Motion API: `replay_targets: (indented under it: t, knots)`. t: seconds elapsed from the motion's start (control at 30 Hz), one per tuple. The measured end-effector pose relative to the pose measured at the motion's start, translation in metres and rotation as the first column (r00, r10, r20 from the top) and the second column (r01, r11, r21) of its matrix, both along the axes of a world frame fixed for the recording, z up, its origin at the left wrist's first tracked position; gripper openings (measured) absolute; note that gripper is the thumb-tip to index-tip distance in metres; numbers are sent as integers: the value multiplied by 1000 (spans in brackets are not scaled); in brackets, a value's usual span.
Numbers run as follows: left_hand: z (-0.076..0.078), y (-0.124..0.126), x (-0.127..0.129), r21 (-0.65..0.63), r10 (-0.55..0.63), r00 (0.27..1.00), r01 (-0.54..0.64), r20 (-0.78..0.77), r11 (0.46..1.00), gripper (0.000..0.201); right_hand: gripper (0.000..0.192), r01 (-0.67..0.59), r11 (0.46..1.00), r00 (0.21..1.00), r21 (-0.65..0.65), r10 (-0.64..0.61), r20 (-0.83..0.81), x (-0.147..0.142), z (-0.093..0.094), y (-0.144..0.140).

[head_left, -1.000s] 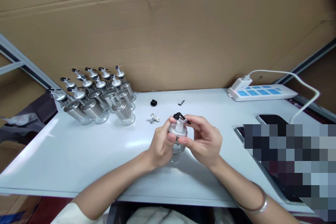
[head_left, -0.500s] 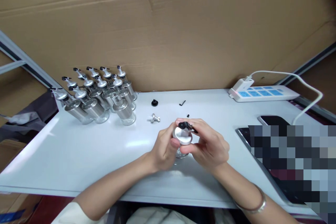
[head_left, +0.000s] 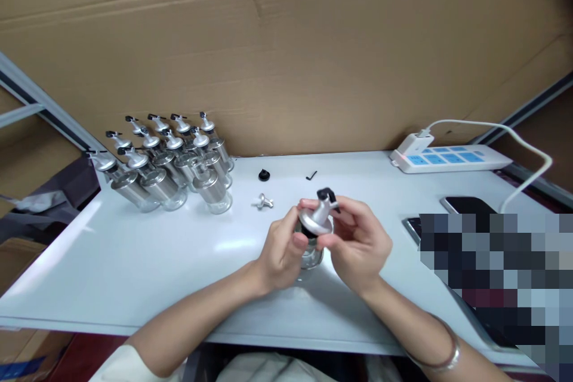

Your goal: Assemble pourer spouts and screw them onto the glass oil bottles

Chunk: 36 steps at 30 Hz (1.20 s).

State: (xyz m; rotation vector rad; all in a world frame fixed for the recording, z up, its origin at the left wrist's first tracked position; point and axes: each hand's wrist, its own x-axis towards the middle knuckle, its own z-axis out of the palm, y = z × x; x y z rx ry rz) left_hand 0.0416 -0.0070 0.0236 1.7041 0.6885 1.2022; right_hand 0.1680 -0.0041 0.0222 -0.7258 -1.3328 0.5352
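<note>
A clear glass bottle (head_left: pixel 312 258) stands in front of me, with my left hand (head_left: pixel 278 253) wrapped round its upper part. The fingers of my right hand (head_left: pixel 363 245) pinch the silver pour spout (head_left: pixel 317 224) at the bottle's mouth. That spout has a black flip cap and tilts to the right; a black ring shows under its rim. Whether it sits fully in the neck I cannot tell. Beyond my hands lie a loose silver spout piece (head_left: pixel 265 201), a round black stopper (head_left: pixel 264 175) and a small black flip piece (head_left: pixel 311 175).
Several glass bottles with steel sleeves and spouts (head_left: pixel 163 185) stand at the back left; the front one (head_left: pixel 212 191) has no spout. A power strip (head_left: pixel 452 159) with a white cable, a phone (head_left: pixel 468 205) and a partly blurred dark device (head_left: pixel 414 227) are on the right. Cardboard (head_left: pixel 313 71) walls the back.
The spout now stands higher and leans over, showing its neck and the black ring beneath. My right hand has shifted slightly with it; my left hand has hardly moved.
</note>
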Motion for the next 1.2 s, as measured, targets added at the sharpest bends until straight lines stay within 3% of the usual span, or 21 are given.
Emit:
replay_targets:
  t: [0.07,0.13,0.23,0.33,0.5,0.67,0.77,0.87,0.93,0.97,1.07,1.2]
  knots:
    - [-2,0,0,-31,-34,999,35,38,999,59,45,-150,969,985,-198,129,-118,0,5,4]
    - [-4,1,1,-42,-55,995,59,82,997,57,49,-308,897,941,-316,239,-238,2,10,8]
    - [-6,2,2,-12,-72,988,74,136,997,51,50,-442,804,877,-399,293,-381,3,15,14]
    - [-7,2,0,-18,-61,987,65,151,998,48,49,-481,760,850,-437,282,-445,3,14,19]
    - [-7,4,-18,-59,87,988,-80,125,995,48,46,-443,782,865,-439,244,-439,6,7,26]
    - [-7,9,-49,-5,274,950,-277,148,961,44,41,-368,820,910,-439,220,-352,11,9,29]
    - [-6,12,-73,82,428,894,-441,136,894,43,39,-374,811,904,-450,210,-372,12,11,29]
    - [-7,15,-99,136,676,734,-678,65,723,38,37,-391,794,881,-465,176,-440,13,12,28]
    - [-7,19,-116,165,762,641,-764,89,624,33,36,-394,789,868,-471,152,-472,14,12,29]
    - [-7,21,-124,181,767,629,-775,126,606,32,35,-392,790,865,-472,143,-481,14,12,29]
    - [-5,32,-144,209,730,654,-756,200,620,25,31,-385,802,861,-457,133,-490,16,10,31]
    - [-3,51,-163,228,766,630,-770,126,596,20,25,-368,817,864,-443,125,-487,17,9,32]
